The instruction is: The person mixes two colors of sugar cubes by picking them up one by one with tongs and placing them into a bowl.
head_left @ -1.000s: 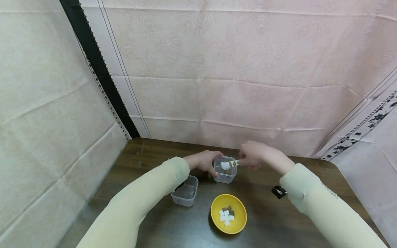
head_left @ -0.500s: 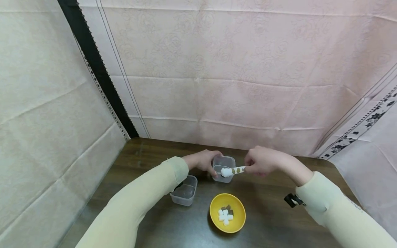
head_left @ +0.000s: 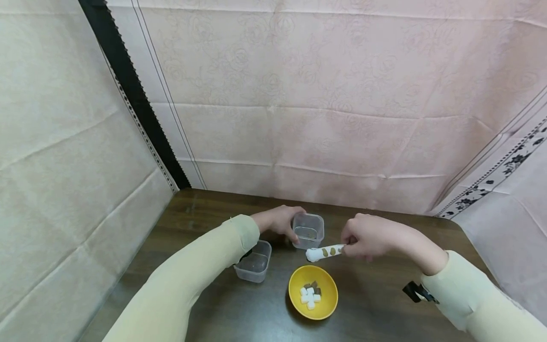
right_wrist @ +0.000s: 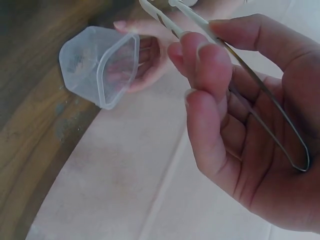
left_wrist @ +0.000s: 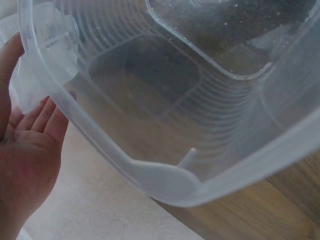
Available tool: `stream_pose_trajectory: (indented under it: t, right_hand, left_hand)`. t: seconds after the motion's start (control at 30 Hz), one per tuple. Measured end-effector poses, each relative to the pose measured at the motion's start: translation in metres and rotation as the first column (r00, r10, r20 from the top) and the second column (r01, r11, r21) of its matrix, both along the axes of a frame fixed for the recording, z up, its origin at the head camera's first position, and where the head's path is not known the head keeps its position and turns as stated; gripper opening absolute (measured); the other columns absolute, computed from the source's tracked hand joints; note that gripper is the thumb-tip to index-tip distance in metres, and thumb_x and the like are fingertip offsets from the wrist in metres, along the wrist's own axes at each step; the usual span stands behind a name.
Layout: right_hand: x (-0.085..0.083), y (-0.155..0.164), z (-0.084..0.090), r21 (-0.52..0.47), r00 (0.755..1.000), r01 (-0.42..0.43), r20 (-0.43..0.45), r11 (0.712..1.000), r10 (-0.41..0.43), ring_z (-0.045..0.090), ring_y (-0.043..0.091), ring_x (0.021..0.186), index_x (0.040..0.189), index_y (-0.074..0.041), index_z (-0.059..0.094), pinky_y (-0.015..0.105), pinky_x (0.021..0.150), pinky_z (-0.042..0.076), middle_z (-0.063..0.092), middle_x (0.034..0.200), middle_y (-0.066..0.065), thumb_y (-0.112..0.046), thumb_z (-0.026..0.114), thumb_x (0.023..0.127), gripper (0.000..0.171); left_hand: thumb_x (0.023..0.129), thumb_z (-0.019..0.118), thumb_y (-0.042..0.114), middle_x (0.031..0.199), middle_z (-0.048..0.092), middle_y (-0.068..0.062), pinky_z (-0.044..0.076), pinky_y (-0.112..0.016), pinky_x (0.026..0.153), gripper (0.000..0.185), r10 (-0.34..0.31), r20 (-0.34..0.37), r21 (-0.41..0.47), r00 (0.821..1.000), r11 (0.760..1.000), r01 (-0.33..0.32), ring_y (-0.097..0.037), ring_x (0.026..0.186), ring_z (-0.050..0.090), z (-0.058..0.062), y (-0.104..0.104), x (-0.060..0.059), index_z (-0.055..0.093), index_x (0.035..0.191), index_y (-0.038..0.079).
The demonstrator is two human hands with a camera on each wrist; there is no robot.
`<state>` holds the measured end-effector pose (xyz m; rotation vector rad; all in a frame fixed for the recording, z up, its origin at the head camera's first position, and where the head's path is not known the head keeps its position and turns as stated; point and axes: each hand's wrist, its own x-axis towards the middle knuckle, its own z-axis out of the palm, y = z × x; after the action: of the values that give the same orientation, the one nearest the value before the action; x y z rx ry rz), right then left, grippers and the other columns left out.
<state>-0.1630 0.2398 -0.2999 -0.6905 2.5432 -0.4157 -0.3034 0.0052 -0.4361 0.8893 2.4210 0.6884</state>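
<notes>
My left hand [head_left: 282, 222] grips a small clear plastic container [head_left: 308, 227] from its left side, thumb at the front and fingers toward the back. In the right wrist view this container [right_wrist: 97, 65] shows with the hand's palm behind it. A small brownish patch shows in its bottom in the head view. My right hand [head_left: 369, 237] pinches tongs [head_left: 326, 252], with metal arms and white, brown-spotted ends. Their rounded tips point left, between the container and a yellow bowl [head_left: 295, 308]. White cubes [head_left: 310, 298] and a few brown cubes [head_left: 315, 287] lie in the bowl.
A second clear container [head_left: 254, 266] stands under the left forearm; it fills much of the left wrist view. All stand on a dark wooden table [head_left: 367, 294]. Pale patterned cloth [head_left: 299, 118] hangs behind the table and along both sides.
The tongs have come out from over the held container, moving toward me and slightly right with my right hand. The left hand keeps its grip on the container.
</notes>
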Motion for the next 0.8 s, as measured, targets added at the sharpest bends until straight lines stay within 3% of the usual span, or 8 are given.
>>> stream_pose_trajectory:
  t: [0.17, 0.4, 0.63, 0.8]
  right_hand:
    - [0.011, -0.003, -0.002, 0.034, 0.998, -0.049, -0.042, 0.998, 0.05, 0.053, 0.005, 0.044, 0.068, -0.025, 0.067, 0.024, 0.044, 0.045, 0.054, 0.055, -0.014, -0.014, 0.071, 0.093, 0.028]
    - [0.021, -0.01, -0.009, 0.122, 0.979, -0.113, -0.154, 0.986, 0.132, 0.033, 0.002, 0.051, 0.063, -0.025, 0.062, 0.022, 0.048, 0.026, 0.039, 0.056, -0.016, -0.016, 0.076, 0.089, 0.031]
    - [0.026, -0.019, -0.015, 0.224, 0.969, -0.126, -0.18, 0.966, 0.169, 0.027, 0.005, 0.053, 0.057, -0.024, 0.053, 0.024, 0.05, 0.022, 0.031, 0.056, -0.014, -0.016, 0.078, 0.085, 0.038]
    - [0.029, -0.027, -0.019, 0.308, 0.968, -0.113, -0.181, 0.945, 0.175, 0.033, 0.007, 0.054, 0.059, -0.024, 0.058, 0.025, 0.05, 0.027, 0.04, 0.056, -0.012, -0.02, 0.084, 0.085, 0.037]
  left_hand:
    - [0.079, 0.098, 0.024, 0.14, 0.063, -0.008, 0.05, -0.043, 0.113, 0.091, -0.002, 0.001, 0.007, 1.0, 1.0, 0.002, -0.026, 0.122, 0.061, 0.0, -0.001, 0.0, 0.049, 0.155, 0.016]
    - [0.079, 0.098, 0.024, 0.139, 0.064, -0.006, 0.05, -0.04, 0.111, 0.09, -0.01, -0.007, 0.005, 1.0, 1.0, 0.01, -0.021, 0.119, 0.06, 0.0, -0.001, -0.001, 0.05, 0.154, 0.016]
    - [0.081, 0.097, 0.024, 0.144, 0.062, -0.007, 0.05, -0.043, 0.113, 0.09, -0.005, 0.006, 0.007, 1.0, 1.0, 0.005, -0.02, 0.119, 0.058, 0.002, -0.001, 0.001, 0.048, 0.156, 0.016]
    - [0.082, 0.097, 0.024, 0.145, 0.061, -0.007, 0.05, -0.042, 0.113, 0.09, -0.002, 0.012, 0.007, 1.0, 1.0, 0.002, -0.02, 0.119, 0.058, 0.002, -0.001, 0.002, 0.048, 0.156, 0.016]
